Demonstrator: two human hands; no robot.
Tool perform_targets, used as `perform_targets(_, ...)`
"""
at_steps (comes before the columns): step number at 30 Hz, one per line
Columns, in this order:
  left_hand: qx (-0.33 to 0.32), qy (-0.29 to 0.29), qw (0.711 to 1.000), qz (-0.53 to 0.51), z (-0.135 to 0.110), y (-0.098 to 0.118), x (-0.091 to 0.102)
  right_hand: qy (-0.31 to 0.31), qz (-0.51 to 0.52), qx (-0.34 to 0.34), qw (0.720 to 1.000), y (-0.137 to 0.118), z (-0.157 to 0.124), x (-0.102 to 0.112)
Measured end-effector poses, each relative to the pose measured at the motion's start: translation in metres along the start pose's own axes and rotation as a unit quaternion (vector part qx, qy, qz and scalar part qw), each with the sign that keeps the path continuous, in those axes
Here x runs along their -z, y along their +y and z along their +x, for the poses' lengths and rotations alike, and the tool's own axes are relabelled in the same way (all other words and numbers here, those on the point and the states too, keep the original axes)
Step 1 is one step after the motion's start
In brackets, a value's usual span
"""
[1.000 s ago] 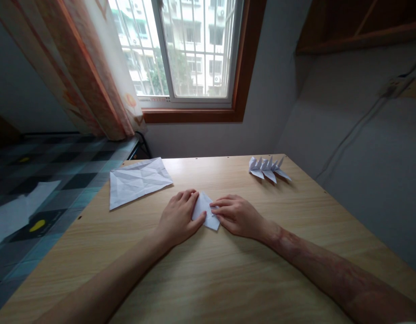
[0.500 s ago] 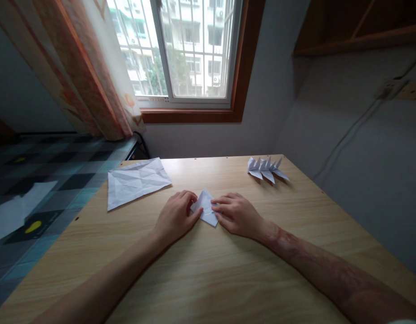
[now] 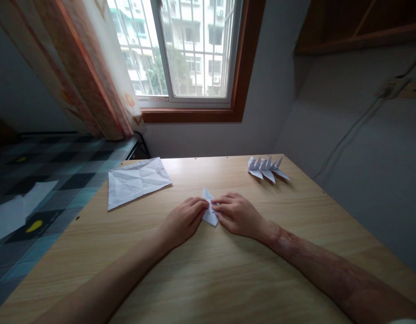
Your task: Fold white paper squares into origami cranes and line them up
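A small white folded paper piece (image 3: 209, 211) lies on the wooden table (image 3: 228, 270) in front of me. My left hand (image 3: 184, 221) presses on its left side, fingers curled over the fold. My right hand (image 3: 237, 213) pins its right side with the fingertips. Only the narrow middle of the paper, with its upper and lower tips, shows between the two hands.
A creased white sheet (image 3: 136, 181) lies at the table's far left. A row of folded white paper pieces (image 3: 267, 168) sits at the far right. A bed with a checked cover (image 3: 42, 180) stands left of the table. Grey walls run behind and to the right.
My left hand has folded the paper's left flap over toward the middle, so the piece looks narrower. My right hand stays in place on it.
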State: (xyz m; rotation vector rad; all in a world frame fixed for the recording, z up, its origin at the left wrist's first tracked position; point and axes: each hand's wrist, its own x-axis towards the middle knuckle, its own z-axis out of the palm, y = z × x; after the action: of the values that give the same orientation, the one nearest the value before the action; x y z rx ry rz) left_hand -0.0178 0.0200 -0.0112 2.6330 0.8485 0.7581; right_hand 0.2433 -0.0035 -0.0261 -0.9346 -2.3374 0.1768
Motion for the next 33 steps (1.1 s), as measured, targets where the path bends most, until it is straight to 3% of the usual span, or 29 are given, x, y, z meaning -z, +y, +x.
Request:
perform_targets(5,0.013,-0.005,0.999,0.042,0.0,-0.011,-0.005,-0.001,0.016,0.012,1.0,-0.003,0.001,0.002)
perform_targets(15,0.033,-0.089,0.991,0.092,-0.005,-0.018,-0.004,-0.014,0.038,0.033,0.999,-0.004,0.0,0.006)
perform_targets(22,-0.017,-0.065,0.996,0.065,-0.003,-0.018,-0.002,-0.008,0.037,0.042,0.998,-0.008,0.002,0.009)
perform_targets(29,0.046,-0.113,0.985,0.123,-0.004,-0.018,-0.004,0.002,0.03,0.058,0.998,-0.004,0.001,0.005)
perform_targets(33,0.042,-0.109,0.986,0.118,-0.003,-0.019,0.0,-0.011,0.027,0.064,0.997,-0.004,0.0,0.006)
